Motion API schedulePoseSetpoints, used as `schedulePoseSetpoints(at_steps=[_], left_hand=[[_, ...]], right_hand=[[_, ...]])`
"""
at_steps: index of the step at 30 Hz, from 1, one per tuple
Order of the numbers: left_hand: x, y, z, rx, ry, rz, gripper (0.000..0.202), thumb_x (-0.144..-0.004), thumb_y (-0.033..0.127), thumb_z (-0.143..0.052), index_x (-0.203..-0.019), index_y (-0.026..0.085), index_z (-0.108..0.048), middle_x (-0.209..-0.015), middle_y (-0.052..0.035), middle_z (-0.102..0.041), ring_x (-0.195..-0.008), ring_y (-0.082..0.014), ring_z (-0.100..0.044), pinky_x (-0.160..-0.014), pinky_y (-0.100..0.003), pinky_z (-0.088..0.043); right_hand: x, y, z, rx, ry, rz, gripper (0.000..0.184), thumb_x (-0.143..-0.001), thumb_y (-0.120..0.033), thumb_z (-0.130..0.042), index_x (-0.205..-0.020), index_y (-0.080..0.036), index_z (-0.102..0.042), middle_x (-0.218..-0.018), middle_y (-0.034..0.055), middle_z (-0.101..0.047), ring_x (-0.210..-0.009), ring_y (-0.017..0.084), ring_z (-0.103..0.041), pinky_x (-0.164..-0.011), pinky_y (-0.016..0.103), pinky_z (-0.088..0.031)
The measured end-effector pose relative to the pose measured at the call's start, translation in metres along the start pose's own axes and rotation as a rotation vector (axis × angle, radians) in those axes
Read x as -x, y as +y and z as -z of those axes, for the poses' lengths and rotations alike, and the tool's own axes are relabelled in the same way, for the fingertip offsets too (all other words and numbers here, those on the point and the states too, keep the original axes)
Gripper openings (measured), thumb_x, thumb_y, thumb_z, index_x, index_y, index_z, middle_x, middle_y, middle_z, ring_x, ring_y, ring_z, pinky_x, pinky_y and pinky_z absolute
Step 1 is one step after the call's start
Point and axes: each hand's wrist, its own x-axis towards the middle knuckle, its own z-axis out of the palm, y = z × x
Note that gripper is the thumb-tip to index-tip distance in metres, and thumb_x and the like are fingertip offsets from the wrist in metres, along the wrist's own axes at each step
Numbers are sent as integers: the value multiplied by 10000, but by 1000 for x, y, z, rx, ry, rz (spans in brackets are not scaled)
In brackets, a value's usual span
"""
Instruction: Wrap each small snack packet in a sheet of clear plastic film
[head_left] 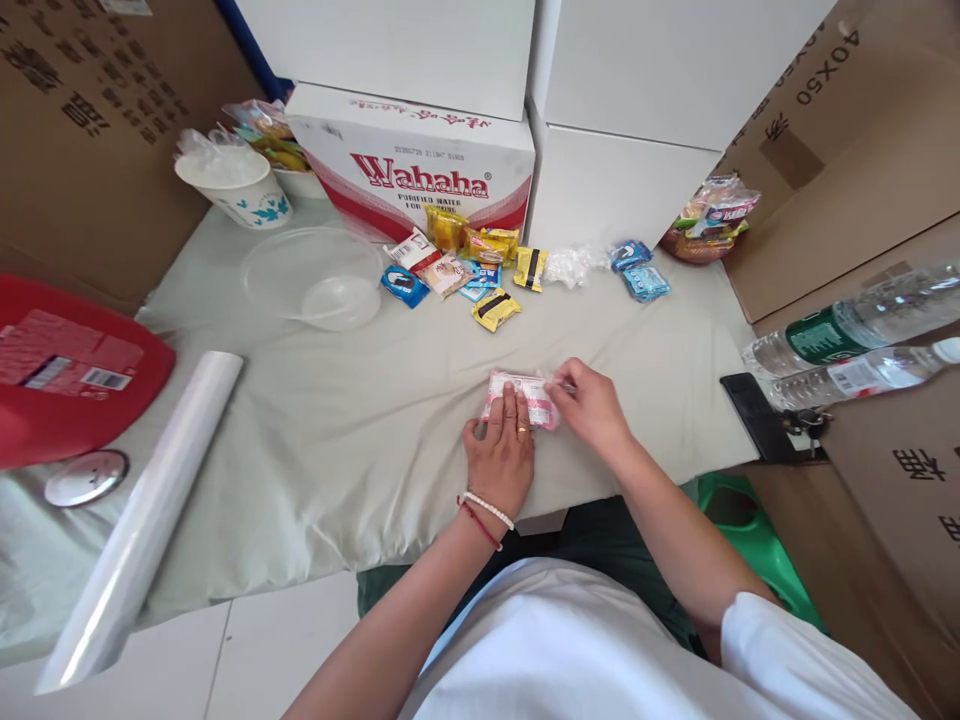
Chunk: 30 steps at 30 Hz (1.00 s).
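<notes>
White T-shirt (600,650); left hand (499,455) wears ring (521,429), bead bracelet (487,508), red cord (480,524).

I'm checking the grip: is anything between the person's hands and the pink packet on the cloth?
Nothing visible is in the way. The left hand lies with its fingers flat on the left part of the pink packet, and the right hand pinches its right end. Both touch it directly on the cloth.
</notes>
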Motion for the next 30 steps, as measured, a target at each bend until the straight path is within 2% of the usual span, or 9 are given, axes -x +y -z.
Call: schedulePoseSetpoints(at_steps=[2,5,11,14,17,20,24,27,30], left_hand=[[-1,-1,0,31,23,-8,566,-1053,165,-331,-1610,99,-408,-1687,-200,-345,-1530,-339,-422,-1135,-609,-371],[1,-8,-3,147,51,-39,538,-1020,158,-407,-1542,92,-521,-1595,-216,-509,-1522,-351,-439,-1184,-595,-344],[23,-45,-11,709,169,-171,624,-781,150,-554,-1395,116,-662,-1537,-181,-591,-1546,-355,-413,-1277,-600,-315],[37,-64,-11,1133,166,36,415,-764,131,-523,-1072,208,-790,-1331,-102,-745,-1341,-297,-643,-1196,-517,-464],[44,-72,-6,1389,201,355,181,-780,177,-576,-787,220,-752,-1099,-77,-810,-1147,-279,-742,-1069,-452,-556],[47,-72,5,1403,259,539,75,-756,248,-662,-754,211,-728,-1047,-79,-809,-1134,-287,-741,-1086,-458,-537],[53,-79,16,1238,390,605,126,-813,326,-682,-805,203,-710,-1038,-89,-802,-1185,-286,-717,-1155,-498,-485],[61,-92,20,1078,515,576,148,-836,348,-696,-810,203,-688,-964,-75,-782,-1173,-278,-713,-1153,-504,-491],[70,-104,22,931,511,544,185,-843,383,-679,-789,206,-681,-913,-67,-764,-1105,-279,-728,-1121,-515,-519]], right_hand=[[-12,-25,-16,161,-82,26,31,-936,-239,-588,-908,-228,-595,-884,26,-686,-824,208,-624,-751,305,-438],[-18,-47,-41,353,-171,59,147,-1028,-228,-489,-1029,-198,-633,-1046,96,-692,-872,238,-631,-786,349,-457],[10,-36,-60,372,-102,359,298,-1085,-272,-380,-1099,-130,-642,-1102,156,-613,-1016,288,-557,-900,419,-477],[22,-28,-64,377,-87,476,384,-1080,-383,-432,-1282,-107,-608,-1179,172,-604,-1042,303,-518,-929,459,-477],[27,-31,-69,459,-84,478,650,-1038,-597,-503,-1457,-100,-511,-1298,196,-590,-1099,332,-502,-961,498,-472],[25,-41,-77,514,-72,402,800,-986,-730,-512,-1446,-75,-515,-1282,210,-591,-1141,348,-500,-994,508,-460],[15,-50,-87,537,-70,342,815,-957,-742,-564,-1434,-83,-506,-1250,209,-587,-1146,348,-500,-968,510,-467],[8,-50,-91,566,-76,344,710,-978,-615,-642,-1452,-110,-481,-1253,202,-587,-1132,331,-504,-918,477,-482],[8,-51,-88,587,-92,360,516,-1024,-395,-624,-1435,-109,-497,-1242,192,-591,-1116,316,-527,-892,448,-490]])
